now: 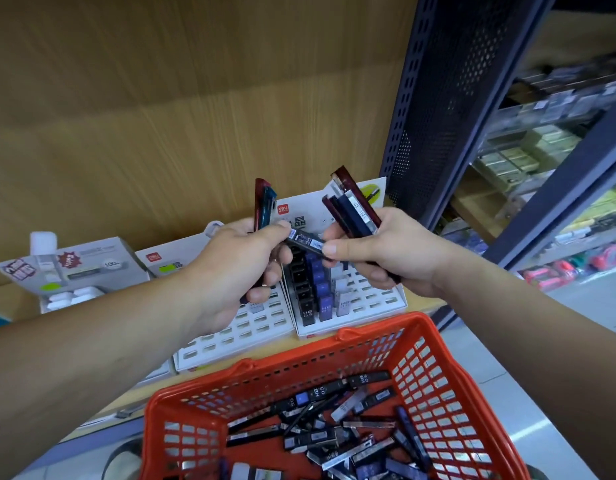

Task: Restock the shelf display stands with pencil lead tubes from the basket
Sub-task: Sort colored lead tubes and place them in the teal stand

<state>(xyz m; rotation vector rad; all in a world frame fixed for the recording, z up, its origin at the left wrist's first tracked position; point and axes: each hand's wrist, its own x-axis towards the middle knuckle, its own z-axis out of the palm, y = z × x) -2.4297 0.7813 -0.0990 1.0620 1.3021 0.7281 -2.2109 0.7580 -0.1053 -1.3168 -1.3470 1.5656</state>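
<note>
Left hand (237, 268): raised above the stands; fingers (265, 294) curl round a left bundle (264, 206) of red and teal tubes standing upright out of the fist.
Right hand (382, 251): level with the left, just beside it; fingers curl round a right bundle (353, 206) of dark red and navy tubes that fans up and leans left.
Single tube (306, 241): lies roughly level between the hands, its left end pinched under the left thumb (278, 230), its right end pinched by the right thumb (330, 250) and forefinger.
Basket (424, 372): red plastic, near, right below the hands, in front of the shelf edge.
Loose tubes (334, 438): black, navy and silver, scattered flat over the basket floor.
Right stand (372, 301): white slotted tray on the shelf, far side of the basket; columns of black, blue and pale tubes fill its left part, directly under the hands.
Left stand (230, 341): touching the right stand's left edge, most slots open.
Shelf (8, 299): wooden, with a wooden back panel.
Carton (78, 268): far left on the shelf, holding white items.
</note>
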